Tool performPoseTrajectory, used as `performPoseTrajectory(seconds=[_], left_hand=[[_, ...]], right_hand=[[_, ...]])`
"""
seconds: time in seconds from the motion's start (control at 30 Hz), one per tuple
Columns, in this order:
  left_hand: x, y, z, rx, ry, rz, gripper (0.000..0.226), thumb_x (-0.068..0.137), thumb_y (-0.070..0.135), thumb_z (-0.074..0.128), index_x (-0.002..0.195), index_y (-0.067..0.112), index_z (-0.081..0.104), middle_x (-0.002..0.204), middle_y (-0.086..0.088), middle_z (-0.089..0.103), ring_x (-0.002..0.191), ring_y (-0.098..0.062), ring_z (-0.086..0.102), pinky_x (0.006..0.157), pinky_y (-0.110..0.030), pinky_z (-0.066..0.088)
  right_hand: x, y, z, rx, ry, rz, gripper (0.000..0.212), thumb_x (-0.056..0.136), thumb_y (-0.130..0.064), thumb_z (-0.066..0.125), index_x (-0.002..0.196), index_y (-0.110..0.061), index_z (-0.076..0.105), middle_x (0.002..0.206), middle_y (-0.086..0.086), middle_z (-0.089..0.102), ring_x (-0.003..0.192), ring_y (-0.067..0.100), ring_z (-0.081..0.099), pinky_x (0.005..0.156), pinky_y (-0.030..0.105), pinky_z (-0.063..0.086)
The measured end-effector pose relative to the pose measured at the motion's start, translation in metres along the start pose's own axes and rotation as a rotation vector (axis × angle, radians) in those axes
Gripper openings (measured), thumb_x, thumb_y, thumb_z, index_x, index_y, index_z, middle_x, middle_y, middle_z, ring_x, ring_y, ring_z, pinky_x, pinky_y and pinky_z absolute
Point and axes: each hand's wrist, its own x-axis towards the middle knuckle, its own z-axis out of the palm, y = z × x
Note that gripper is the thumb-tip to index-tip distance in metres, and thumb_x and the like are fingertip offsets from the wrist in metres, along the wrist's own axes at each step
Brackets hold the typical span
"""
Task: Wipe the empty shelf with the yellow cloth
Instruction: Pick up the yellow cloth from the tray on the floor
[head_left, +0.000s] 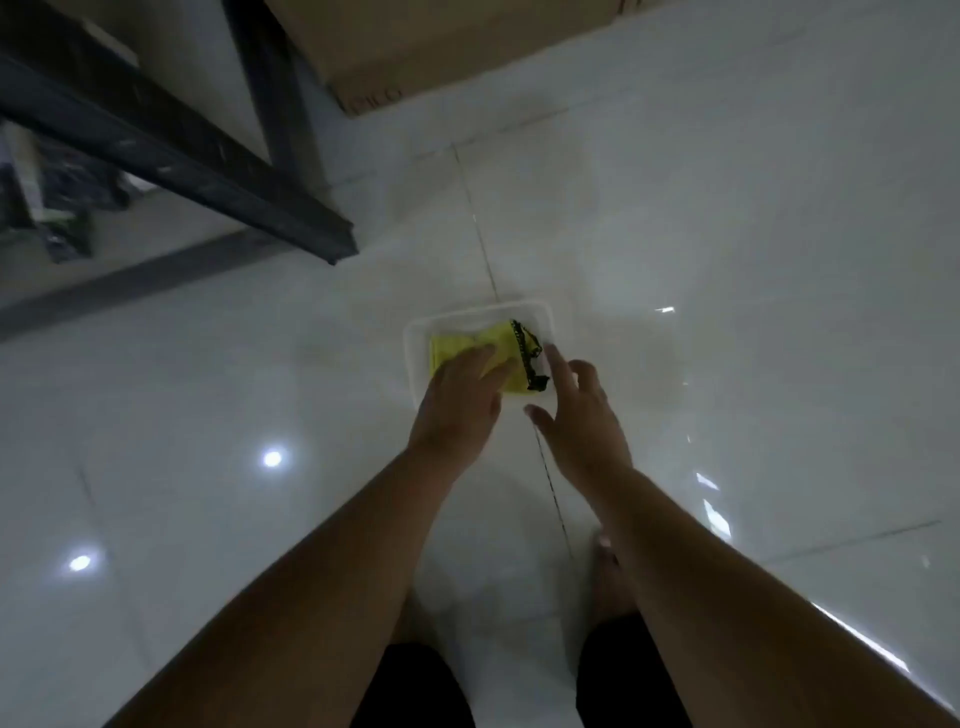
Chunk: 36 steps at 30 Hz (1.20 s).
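Forearms reach out from you over the white tiled floor (208, 415), with your dark shorts (415, 686) and a bare foot (610, 577) at the near edge of the view. Your left hand (460, 402) has its fingers laid fairly straight on the yellow cloth (457, 345), touching its near side; whether any fingertip curls under the fabric you cannot tell. Your right hand (576, 410) hovers just beside it with fingers spread wide and holding nothing, the index finger near the black-trimmed edge of the cloth.

That cloth lies crumpled inside a shallow white tray (415, 338) standing on the floor straight ahead of you, over a tile joint. A black strip (524, 353) runs along the cloth's right side; what it is stays unclear in the blur. You can see nothing else in the tray.

Farther off, at upper left, stands the dark metal shelf frame (171, 150), one beam slanting across and an upright behind it, with blurred dark items (62, 208) below. Beyond it, a cardboard box (441, 47) rests on the floor at the top edge.
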Motion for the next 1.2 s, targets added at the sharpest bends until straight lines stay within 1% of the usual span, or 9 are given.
performPoseTrajectory(seconds=[0.1,0.23,0.4,0.53,0.73,0.9,1.0,1.1,1.2], left_hand=[[0.024,-0.01,0.008,0.191,0.004,0.077,0.059,0.088,0.019,0.056,0.142,0.027,0.032,0.149,-0.007,0.03,0.138,-0.027,0.025,0.114,-0.043,0.02],[0.037,-0.017,0.018,0.319,0.025,0.096,0.064,0.086,0.02,0.059,0.141,0.033,0.03,0.145,-0.007,0.034,0.126,-0.029,0.038,0.108,-0.045,0.031],[0.033,-0.006,0.011,0.219,-0.009,0.029,0.058,0.084,0.011,0.055,0.137,0.026,0.038,0.133,-0.012,0.044,0.113,-0.032,0.045,0.097,-0.042,0.042],[0.005,0.0,-0.031,0.013,0.054,-0.093,0.055,0.083,0.014,0.054,0.135,0.023,0.04,0.125,-0.012,0.048,0.106,-0.031,0.047,0.09,-0.04,0.043],[-0.071,0.037,-0.143,-0.217,0.167,-0.147,0.053,0.079,0.014,0.059,0.129,0.025,0.046,0.114,-0.008,0.057,0.102,-0.027,0.054,0.087,-0.039,0.047],[-0.166,0.108,-0.271,-0.463,0.439,-0.247,0.051,0.074,0.013,0.063,0.107,0.045,0.044,0.1,0.01,0.06,0.086,-0.009,0.058,0.067,-0.012,0.041],[-0.236,0.155,-0.361,-0.581,0.628,-0.29,0.057,0.071,0.011,0.064,0.101,0.055,0.045,0.1,0.012,0.06,0.085,-0.001,0.057,0.066,-0.012,0.039],[-0.306,0.19,-0.449,-0.57,0.803,-0.3,0.057,0.072,0.004,0.067,0.111,0.042,0.051,0.111,0.004,0.052,0.089,-0.011,0.052,0.072,-0.027,0.039],[-0.373,0.208,-0.535,-0.526,0.969,-0.254,0.052,0.069,-0.002,0.071,0.112,0.023,0.057,0.106,-0.002,0.048,0.094,-0.022,0.052,0.076,-0.031,0.037]], right_hand=[[0.013,0.011,0.002,-0.072,-0.011,-0.075,0.074,0.09,-0.033,0.056,0.147,-0.03,0.009,0.137,0.005,0.039,0.114,0.028,0.052,0.087,0.043,0.051],[0.019,0.02,0.009,-0.14,-0.017,-0.117,0.072,0.093,-0.033,0.05,0.148,-0.028,0.005,0.141,0.005,0.042,0.115,0.029,0.053,0.089,0.042,0.048],[0.017,0.015,0.014,-0.102,0.035,-0.1,0.07,0.092,-0.03,0.053,0.147,-0.027,0.01,0.138,0.006,0.045,0.109,0.029,0.057,0.088,0.044,0.051],[0.007,-0.004,-0.005,-0.118,-0.029,-0.001,0.068,0.092,-0.035,0.05,0.146,-0.031,0.009,0.135,0.009,0.044,0.108,0.03,0.057,0.088,0.048,0.052],[-0.046,-0.08,-0.09,-0.125,-0.076,0.023,0.046,0.094,-0.036,0.043,0.138,-0.021,0.036,0.131,0.012,0.048,0.115,0.031,0.051,0.095,0.042,0.043],[-0.137,-0.196,-0.202,-0.079,-0.011,-0.222,0.031,0.094,-0.026,0.041,0.123,-0.025,0.053,0.117,0.004,0.064,0.105,0.024,0.06,0.092,0.033,0.047],[-0.213,-0.278,-0.275,0.012,0.115,-0.377,0.028,0.093,-0.022,0.042,0.116,-0.027,0.058,0.104,0.002,0.069,0.091,0.021,0.063,0.083,0.032,0.05],[-0.285,-0.357,-0.339,0.031,0.147,-0.511,0.026,0.095,-0.021,0.042,0.113,-0.024,0.06,0.094,0.004,0.068,0.078,0.019,0.06,0.071,0.032,0.048],[-0.35,-0.437,-0.395,0.026,0.188,-0.646,0.026,0.095,-0.023,0.042,0.113,-0.026,0.06,0.091,0.001,0.067,0.073,0.015,0.057,0.064,0.027,0.043]])
